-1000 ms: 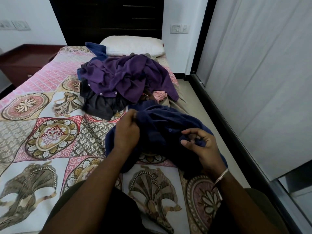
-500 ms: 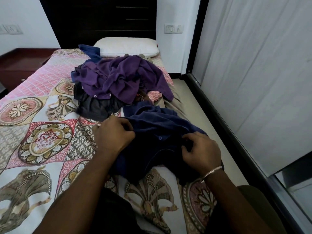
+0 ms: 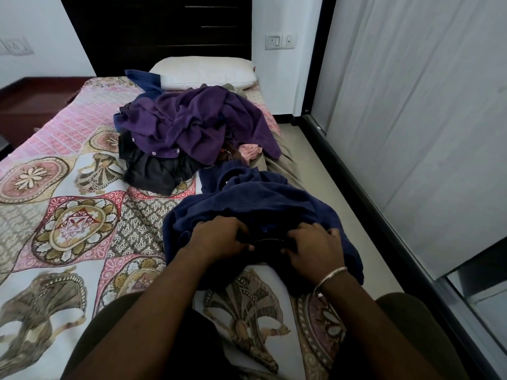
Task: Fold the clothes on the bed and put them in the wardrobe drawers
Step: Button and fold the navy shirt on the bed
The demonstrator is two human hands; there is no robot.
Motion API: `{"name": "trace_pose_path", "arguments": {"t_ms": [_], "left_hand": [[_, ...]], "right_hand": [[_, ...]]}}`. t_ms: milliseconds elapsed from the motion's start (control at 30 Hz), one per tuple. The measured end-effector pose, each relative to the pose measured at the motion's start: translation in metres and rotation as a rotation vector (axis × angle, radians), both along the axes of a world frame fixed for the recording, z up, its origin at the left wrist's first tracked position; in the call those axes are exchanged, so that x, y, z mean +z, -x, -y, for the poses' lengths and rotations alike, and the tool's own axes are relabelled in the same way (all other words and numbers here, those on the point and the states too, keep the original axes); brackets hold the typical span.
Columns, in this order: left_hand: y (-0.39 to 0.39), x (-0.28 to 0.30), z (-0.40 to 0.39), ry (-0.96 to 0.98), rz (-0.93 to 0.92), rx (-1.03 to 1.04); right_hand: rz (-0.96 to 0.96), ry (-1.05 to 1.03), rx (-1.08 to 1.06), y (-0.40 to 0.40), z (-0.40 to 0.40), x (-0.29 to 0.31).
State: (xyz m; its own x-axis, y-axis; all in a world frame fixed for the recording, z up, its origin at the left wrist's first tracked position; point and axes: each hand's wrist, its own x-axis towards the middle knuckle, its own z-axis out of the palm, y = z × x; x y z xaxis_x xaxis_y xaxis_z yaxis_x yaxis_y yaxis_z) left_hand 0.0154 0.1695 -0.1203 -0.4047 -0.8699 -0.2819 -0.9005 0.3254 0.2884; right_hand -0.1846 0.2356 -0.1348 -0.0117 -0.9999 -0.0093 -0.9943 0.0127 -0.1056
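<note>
A crumpled navy blue garment point(image 3: 255, 198) lies on the patterned bedspread point(image 3: 68, 231) right in front of me. My left hand point(image 3: 216, 237) grips its fabric at the near edge, fingers curled into the cloth. My right hand point(image 3: 315, 248), with a metal bangle on the wrist, grips the same edge a little to the right. Farther up the bed sits a heap of clothes: a purple shirt point(image 3: 197, 124) on top, a black garment point(image 3: 156, 171) beneath it, and a blue piece point(image 3: 142, 80) by the pillow.
A white pillow point(image 3: 205, 72) lies at the dark headboard point(image 3: 153, 31). White sliding wardrobe doors point(image 3: 425, 119) line the right side across a narrow floor strip point(image 3: 323, 171). A dark wooden side table point(image 3: 30, 105) stands at the far left.
Both hands have moved nearer to each other and down onto the near edge of the navy garment; the right hand, earlier raised with loose fingers, now grips the cloth.
</note>
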Motion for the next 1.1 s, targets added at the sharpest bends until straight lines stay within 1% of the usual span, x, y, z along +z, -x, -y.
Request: {"name": "trace_pose_path", "arguments": {"t_ms": [67,133,167,267,300,333,367,433,467,500,567,633,700,833,900,967,1033,1100], "left_hand": [[-0.004,0.002,0.003,-0.049,-0.193,0.053],[-0.005,0.006,0.002,-0.012,-0.393,0.107],[-0.006,0.007,0.002,0.020,-0.482,0.120],[-0.003,0.022,-0.002,0.110,-0.725,0.137],[-0.005,0.032,-0.002,0.122,-0.776,0.095],[-0.008,0.042,-0.003,0.123,-0.779,0.037],[-0.012,0.053,-0.001,0.165,-0.721,-0.044],[-0.018,0.070,0.007,0.335,-0.553,-0.167],[-0.021,0.083,0.011,0.426,-0.525,-0.193],[-0.024,0.094,0.015,0.484,-0.539,-0.193],[-0.032,0.128,0.025,0.531,-0.623,-0.132],[-0.041,0.165,0.034,0.516,-0.671,-0.026],[-0.049,0.200,0.042,0.493,-0.690,0.045],[-0.054,0.257,0.047,0.371,-0.807,0.110],[-0.057,0.283,0.043,0.322,-0.946,0.121],[-0.058,0.308,0.038,0.258,-1.119,0.143],[-0.058,0.326,0.032,0.222,-1.205,0.137],[-0.054,0.340,0.027,0.232,-1.268,0.155]], "right_hand": [[0.094,0.034,0.024,0.006,-0.001,0.006],[0.193,0.074,0.047,0.011,0.001,0.021],[0.210,0.100,0.056,0.013,0.002,0.030],[0.158,0.230,0.100,0.014,0.009,0.058],[0.129,0.275,0.109,0.014,0.011,0.070],[0.097,0.310,0.124,0.014,0.014,0.082],[0.065,0.335,0.148,0.015,0.018,0.096],[0.030,0.349,0.201,0.017,0.028,0.125],[0.040,0.353,0.210,0.018,0.035,0.143],[0.094,0.348,0.214,0.020,0.042,0.158],[0.311,0.332,0.242,0.021,0.060,0.192],[0.551,0.263,0.272,0.023,0.076,0.223],[0.687,0.155,0.293,0.025,0.086,0.253],[0.736,-0.119,0.427,0.039,0.093,0.310],[0.722,-0.165,0.495,0.046,0.094,0.339],[0.704,-0.066,0.487,0.050,0.096,0.367],[0.669,0.055,0.445,0.049,0.101,0.387],[0.512,0.124,0.395,0.044,0.107,0.394]]}}
